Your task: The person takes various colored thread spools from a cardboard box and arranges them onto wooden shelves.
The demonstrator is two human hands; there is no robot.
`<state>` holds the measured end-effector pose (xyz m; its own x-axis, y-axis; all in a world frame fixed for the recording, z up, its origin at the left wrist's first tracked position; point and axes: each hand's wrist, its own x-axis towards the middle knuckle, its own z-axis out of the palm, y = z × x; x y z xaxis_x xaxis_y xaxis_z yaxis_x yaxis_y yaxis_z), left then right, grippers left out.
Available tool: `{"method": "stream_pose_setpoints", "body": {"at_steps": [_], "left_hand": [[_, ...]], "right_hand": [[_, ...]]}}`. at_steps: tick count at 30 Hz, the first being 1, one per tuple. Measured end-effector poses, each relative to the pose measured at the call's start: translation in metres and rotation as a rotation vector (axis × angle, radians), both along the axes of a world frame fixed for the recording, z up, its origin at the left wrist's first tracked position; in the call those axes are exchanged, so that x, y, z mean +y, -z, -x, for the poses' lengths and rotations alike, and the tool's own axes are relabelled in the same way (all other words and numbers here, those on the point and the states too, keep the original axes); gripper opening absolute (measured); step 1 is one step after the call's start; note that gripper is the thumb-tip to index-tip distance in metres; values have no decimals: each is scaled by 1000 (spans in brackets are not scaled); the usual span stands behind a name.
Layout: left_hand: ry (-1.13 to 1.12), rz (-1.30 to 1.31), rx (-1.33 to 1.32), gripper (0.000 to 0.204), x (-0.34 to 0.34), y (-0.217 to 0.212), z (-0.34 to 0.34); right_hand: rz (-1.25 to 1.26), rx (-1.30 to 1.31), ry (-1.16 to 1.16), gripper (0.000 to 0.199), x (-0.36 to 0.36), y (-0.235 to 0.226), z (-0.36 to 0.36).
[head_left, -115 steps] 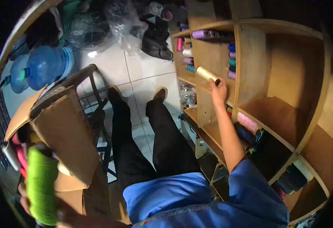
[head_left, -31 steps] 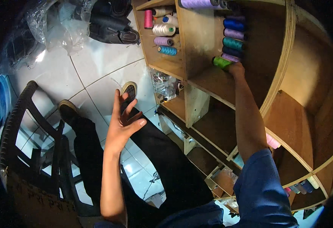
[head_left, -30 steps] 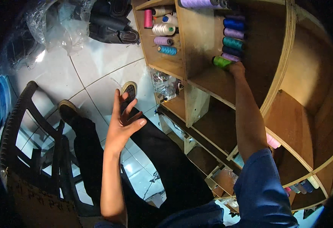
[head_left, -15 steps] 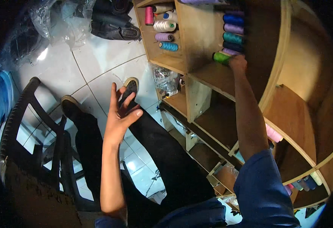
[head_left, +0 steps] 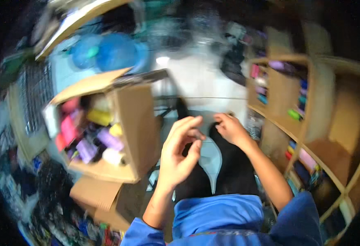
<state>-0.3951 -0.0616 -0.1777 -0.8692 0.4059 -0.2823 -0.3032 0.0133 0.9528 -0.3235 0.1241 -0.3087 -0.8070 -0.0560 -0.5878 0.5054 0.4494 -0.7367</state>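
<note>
Hovering before me, left hand (head_left: 180, 149) curls loosely round nothing; right hand (head_left: 231, 131), fingers half bent, looks empty too. On my left, box (head_left: 137, 131) shows me its open mouth, probably for easy reach to mixed spools (head_left: 110, 139). Right, shelf (head_left: 284, 90): green spool (head_left: 294, 115) on its side, likely against toppling. Blue jugs (head_left: 116, 53) beyond box.

The box (head_left: 137, 131) is matt cardboard, the shelves (head_left: 280, 92) wood.
</note>
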Motion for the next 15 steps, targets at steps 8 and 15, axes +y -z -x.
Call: {"method": "stream_pose_setpoints", "body": {"at_steps": [8, 15], "left_hand": [[-578, 724, 383, 23, -196, -127, 13], [-231, 1498, 196, 37, -271, -54, 32]], "right_hand": [[6, 210, -308, 31, -40, -33, 47], [-89, 227, -311, 29, -30, -33, 81]]}}
